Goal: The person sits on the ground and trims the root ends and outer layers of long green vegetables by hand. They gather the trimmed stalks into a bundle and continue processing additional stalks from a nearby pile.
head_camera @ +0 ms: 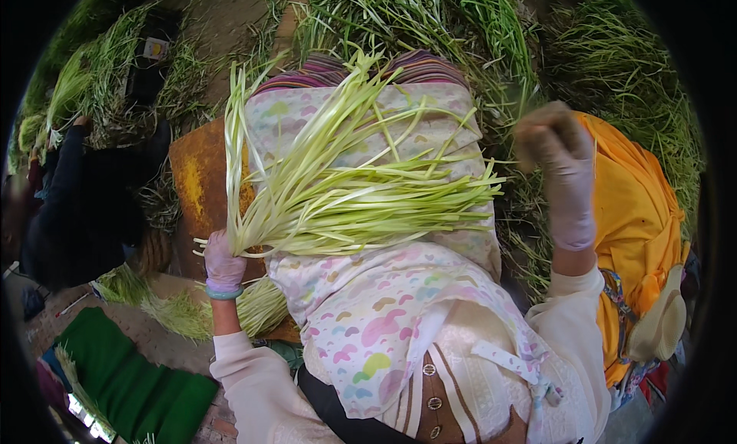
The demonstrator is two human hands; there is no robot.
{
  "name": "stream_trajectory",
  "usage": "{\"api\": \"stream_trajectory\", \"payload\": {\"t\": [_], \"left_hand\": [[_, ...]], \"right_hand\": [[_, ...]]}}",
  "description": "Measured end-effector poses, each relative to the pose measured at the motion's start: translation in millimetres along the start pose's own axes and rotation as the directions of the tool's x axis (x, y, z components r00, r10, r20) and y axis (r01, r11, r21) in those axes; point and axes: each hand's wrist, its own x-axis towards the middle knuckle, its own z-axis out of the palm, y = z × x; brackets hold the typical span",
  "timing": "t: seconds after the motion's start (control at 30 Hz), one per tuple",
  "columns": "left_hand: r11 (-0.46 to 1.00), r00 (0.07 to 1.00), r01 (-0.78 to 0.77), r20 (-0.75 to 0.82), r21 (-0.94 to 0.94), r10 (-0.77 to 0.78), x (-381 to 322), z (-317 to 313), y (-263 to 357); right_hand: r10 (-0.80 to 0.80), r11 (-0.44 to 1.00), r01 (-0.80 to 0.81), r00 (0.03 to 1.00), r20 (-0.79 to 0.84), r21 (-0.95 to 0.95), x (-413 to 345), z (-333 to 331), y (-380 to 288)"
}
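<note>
My left hand (224, 262), in a thin pale glove with a bangle at the wrist, grips the lower ends of a bunch of long pale yellow-green leaves (368, 205), which look like blanched chives. The leaves fan upward and rightward across the heart-patterned apron (368, 329) on my lap. Off to the right, my gloved right hand (558, 150) is raised apart from the bunch. Its fingers are curled, with soiled fingertips, and motion blurs them; whether anything is in them cannot be told.
Heaps of green leaves (414, 18) lie beyond my knees. A rusty board (198, 185) and another bunch of leaves (262, 306) lie at left. Someone in dark clothing (86, 202) works there. Orange fabric (627, 214) is close by my right arm. Green cloth (132, 380) lies lower left.
</note>
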Motion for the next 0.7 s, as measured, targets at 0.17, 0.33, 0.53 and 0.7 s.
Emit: {"api": "stream_trajectory", "payload": {"t": [0.17, 0.33, 0.53, 0.7], "left_hand": [[0.999, 0.999, -0.033, -0.030, -0.014, 0.032, 1, 0, -2], [1.000, 1.000, 0.008, -0.002, -0.014, -0.008, 0, 2, -2], [0.992, 0.998, -0.025, -0.050, 0.123, 0.032, 11, -19, 11], [0.984, 0.994, -0.008, -0.108, 0.179, 0.028, -5, -56, 28]], "right_hand": [[-0.103, 0.957, -0.031, 0.894, -0.436, -0.289, 30, -86, 14], [0.024, 0.285, -0.005, 1.000, 0.002, -0.959, 36, -87, 55], [-0.476, 0.521, 0.610, 0.788, 0.391, -0.597, 54, 81, 47], [-0.160, 0.426, 0.682, 0.703, 0.693, -0.594, 46, 137, 41]]}}
